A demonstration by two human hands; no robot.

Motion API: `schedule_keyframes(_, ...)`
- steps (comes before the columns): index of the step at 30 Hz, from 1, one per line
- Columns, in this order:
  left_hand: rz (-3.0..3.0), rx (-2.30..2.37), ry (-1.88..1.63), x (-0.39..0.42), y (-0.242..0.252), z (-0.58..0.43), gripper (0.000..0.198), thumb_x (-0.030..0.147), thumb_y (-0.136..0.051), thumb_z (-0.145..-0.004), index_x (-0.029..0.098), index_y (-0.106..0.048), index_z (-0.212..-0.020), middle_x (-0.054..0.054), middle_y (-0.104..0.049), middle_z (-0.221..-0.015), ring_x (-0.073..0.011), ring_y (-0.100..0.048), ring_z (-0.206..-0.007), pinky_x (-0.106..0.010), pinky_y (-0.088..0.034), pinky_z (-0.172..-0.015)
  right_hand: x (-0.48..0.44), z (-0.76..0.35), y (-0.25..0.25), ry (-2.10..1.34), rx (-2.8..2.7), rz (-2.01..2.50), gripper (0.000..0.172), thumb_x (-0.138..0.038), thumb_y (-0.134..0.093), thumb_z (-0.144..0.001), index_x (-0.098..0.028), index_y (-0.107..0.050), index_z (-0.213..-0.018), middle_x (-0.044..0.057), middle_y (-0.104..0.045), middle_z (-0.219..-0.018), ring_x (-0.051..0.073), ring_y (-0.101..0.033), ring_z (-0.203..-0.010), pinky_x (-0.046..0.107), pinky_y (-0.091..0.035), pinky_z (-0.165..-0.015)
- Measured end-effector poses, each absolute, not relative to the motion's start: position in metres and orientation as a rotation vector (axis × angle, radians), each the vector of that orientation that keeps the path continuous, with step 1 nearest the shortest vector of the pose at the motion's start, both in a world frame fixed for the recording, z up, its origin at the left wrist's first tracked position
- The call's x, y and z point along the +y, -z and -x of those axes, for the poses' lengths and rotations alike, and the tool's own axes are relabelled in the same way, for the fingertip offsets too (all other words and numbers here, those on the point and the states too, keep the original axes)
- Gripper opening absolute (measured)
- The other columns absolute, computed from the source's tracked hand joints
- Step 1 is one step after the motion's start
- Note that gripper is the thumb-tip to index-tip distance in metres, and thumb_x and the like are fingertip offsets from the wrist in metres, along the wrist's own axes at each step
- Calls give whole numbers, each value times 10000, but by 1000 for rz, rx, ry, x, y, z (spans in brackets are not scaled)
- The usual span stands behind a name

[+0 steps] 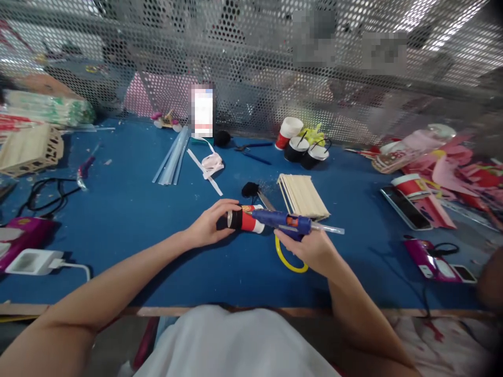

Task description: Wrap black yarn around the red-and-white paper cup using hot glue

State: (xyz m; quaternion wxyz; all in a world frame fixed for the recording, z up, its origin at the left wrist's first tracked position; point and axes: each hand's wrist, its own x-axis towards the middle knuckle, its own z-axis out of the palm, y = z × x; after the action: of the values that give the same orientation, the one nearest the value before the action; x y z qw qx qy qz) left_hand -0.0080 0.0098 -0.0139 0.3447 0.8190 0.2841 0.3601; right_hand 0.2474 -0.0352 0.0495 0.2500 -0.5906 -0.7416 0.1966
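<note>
My left hand (210, 224) is closed around a red, white and black paper cup (244, 220) lying on its side on the blue table (129, 220). My right hand (310, 250) grips a blue hot glue gun (281, 220) with a clear glue stick sticking out at its back. The gun's nozzle points left and meets the cup's side. A yellow cord (286, 259) loops under my right hand.
A stack of wooden sticks (302, 196) lies just behind the gun. Clear glue sticks (173, 157), a pink ribbon (212, 165), several paper cups (301, 144), a phone (404, 208) and paper scraps sit farther back and right. A perforated metal screen (251, 63) closes the far edge.
</note>
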Motion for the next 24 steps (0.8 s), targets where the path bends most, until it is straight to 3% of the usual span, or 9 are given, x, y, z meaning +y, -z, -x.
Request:
schedule_keyframes(5, -2016, 750, -1020, 13, 15, 8, 458, 229, -644, -771, 196, -467, -1192, -131, -496, -1184, -229, -523, -1076, -355, -515, -833, -24, -247, -48, -428, -2077, 1559, 239, -453, -595, -714, -218, -625, -741, 77, -669, -766, 266, -638, -824, 357, -512, -670)
schedule_keyframes(12, -1993, 765, -1015, 20, 15, 11, 478, 223, -645, -772, 197, -459, -1211, -123, -501, -1164, -220, -535, -1038, -345, -510, -822, -30, -241, -45, -346, -2094, 1556, 343, -498, -521, -773, -172, -619, -818, 106, -666, -756, 270, -648, -742, 380, -513, -650)
schedule_keyframes(17, -2044, 755, -1010, 21, 15, 11, 499, 213, -647, -771, 203, -452, -1231, -129, -499, -1184, -233, -516, -1076, -374, -500, -851, -36, -244, -43, -467, -2138, 1497, 269, -440, -539, -800, -178, -598, -810, 67, -649, -720, 199, -627, -650, 312, -499, -605)
schedule_keyframes(24, -2071, 743, -1012, 22, 12, 11, 491, 224, -647, -775, 201, -461, -1229, -132, -500, -1181, -240, -509, -1097, -406, -494, -884, -37, -244, -44, -338, -2215, 1380, 207, -388, -546, -821, -182, -560, -815, 51, -627, -732, 167, -604, -644, 279, -477, -580)
